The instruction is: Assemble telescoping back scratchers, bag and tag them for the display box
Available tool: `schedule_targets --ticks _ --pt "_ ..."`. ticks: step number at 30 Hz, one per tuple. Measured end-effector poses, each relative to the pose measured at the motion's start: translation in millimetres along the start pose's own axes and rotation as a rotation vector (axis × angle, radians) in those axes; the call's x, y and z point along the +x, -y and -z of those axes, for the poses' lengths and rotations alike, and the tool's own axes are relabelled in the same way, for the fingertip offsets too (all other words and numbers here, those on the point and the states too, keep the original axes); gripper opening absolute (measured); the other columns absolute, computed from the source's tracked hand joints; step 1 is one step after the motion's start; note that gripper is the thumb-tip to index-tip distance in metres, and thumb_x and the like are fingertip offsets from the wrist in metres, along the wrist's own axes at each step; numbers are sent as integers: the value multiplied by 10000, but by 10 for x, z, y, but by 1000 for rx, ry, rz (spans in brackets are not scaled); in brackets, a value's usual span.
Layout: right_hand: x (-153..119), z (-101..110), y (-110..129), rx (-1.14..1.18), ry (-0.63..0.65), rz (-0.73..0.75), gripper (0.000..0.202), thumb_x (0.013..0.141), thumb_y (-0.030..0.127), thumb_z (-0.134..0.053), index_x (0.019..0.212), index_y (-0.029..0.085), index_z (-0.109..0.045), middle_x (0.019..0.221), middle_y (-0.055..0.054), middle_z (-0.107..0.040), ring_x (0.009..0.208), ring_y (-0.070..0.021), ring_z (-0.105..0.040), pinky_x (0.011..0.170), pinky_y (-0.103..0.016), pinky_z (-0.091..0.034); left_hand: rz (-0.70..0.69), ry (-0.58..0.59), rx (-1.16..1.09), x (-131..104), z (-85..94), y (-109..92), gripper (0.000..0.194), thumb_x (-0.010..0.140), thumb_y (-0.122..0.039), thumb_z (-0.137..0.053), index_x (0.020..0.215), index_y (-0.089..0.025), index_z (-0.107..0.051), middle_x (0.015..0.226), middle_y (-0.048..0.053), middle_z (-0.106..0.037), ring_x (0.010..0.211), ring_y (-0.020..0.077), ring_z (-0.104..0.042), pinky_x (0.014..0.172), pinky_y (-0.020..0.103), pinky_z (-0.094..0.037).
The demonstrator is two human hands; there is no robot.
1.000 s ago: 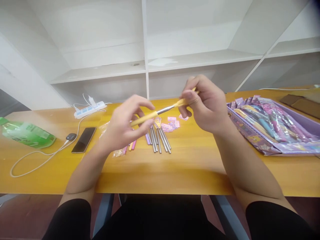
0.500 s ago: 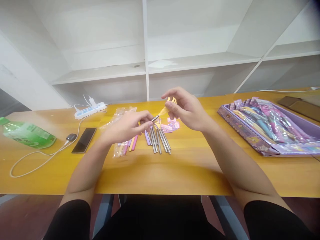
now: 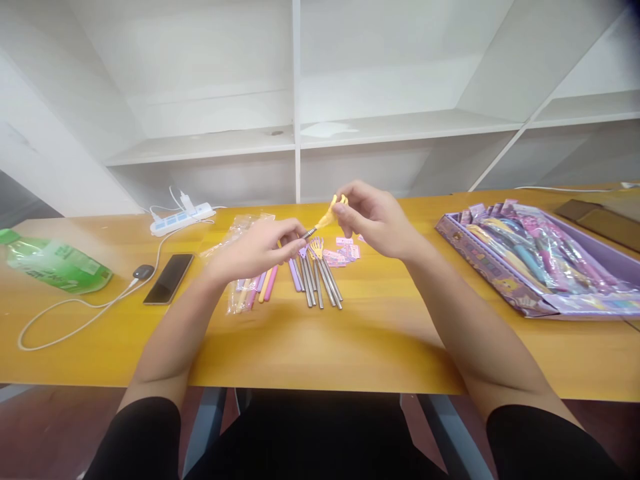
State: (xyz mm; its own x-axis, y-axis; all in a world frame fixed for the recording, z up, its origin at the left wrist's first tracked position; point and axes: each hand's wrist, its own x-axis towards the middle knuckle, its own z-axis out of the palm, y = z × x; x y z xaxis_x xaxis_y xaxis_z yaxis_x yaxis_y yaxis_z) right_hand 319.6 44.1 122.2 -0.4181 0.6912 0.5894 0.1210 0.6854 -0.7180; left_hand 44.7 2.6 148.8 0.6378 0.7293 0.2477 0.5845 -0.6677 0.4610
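A yellow hand-shaped head on a metal rod (image 3: 327,215) is held between both hands, above the table. My left hand (image 3: 267,247) pinches the rod end. My right hand (image 3: 373,217) has thumb and fingers closed on the yellow fingertips. Below lie several metal rods (image 3: 323,283) with yellow and purple hand-shaped heads. Coloured handles (image 3: 269,283) in pink, yellow and purple lie left of them, partly under clear plastic bags (image 3: 235,233). Small pink and purple cards (image 3: 345,253) sit behind the rods.
At the right stands a purple box (image 3: 500,280) of wrapped items. On the left are a phone (image 3: 169,279), a green bottle (image 3: 57,262), a white cable and a power strip (image 3: 182,220). White shelves rise behind the table (image 3: 320,353).
My right hand has shifted slightly right, and its fingers have moved to the tips of the yellow head. The camera view has shifted slightly.
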Motion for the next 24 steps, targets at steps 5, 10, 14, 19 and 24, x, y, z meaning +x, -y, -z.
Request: schedule_targets --ticks 5,10,14,19,24 --pt "-1 34 3 -1 49 29 346 1047 547 -763 1175 242 -663 803 44 -624 633 -107 -641 611 -279 -511 33 -130 159 -7 -6 7 213 1138 -378 -583 1076 -224 -718 941 8 -773 788 161 -683 700 288 -456" --pt "32 35 51 -81 10 146 375 1000 568 -816 924 229 -674 894 -23 -724 801 -164 -690 725 -323 -553 -133 -357 458 -20 -86 91 294 1182 -416 -525 1113 -214 -728 982 44 -757 792 175 -651 686 305 -399" --pt "37 165 73 -236 -28 303 331 993 513 -837 866 251 -680 936 -44 -766 847 -214 -702 784 -388 -563 -252 -510 701 -23 -25 176 339 1182 -424 -516 1028 -237 -753 848 44 -710 757 206 -603 631 339 -342" --pt "17 666 26 -332 -161 359 203 994 312 -848 870 245 -702 924 -70 -752 870 -204 -700 786 -405 -519 -365 -721 750 -72 413 563 281 1123 -519 -618 1008 -311 -769 841 40 -715 804 262 -555 721 402 -377" --pt "-110 1388 -81 -243 -293 314 268 822 365 -992 806 229 -762 800 -92 -721 764 -177 -704 670 -445 -484 -452 -769 707 -349 1110 1205 370 1023 -704 -707 1028 -344 -795 830 -28 -700 832 234 -453 837 417 -367"
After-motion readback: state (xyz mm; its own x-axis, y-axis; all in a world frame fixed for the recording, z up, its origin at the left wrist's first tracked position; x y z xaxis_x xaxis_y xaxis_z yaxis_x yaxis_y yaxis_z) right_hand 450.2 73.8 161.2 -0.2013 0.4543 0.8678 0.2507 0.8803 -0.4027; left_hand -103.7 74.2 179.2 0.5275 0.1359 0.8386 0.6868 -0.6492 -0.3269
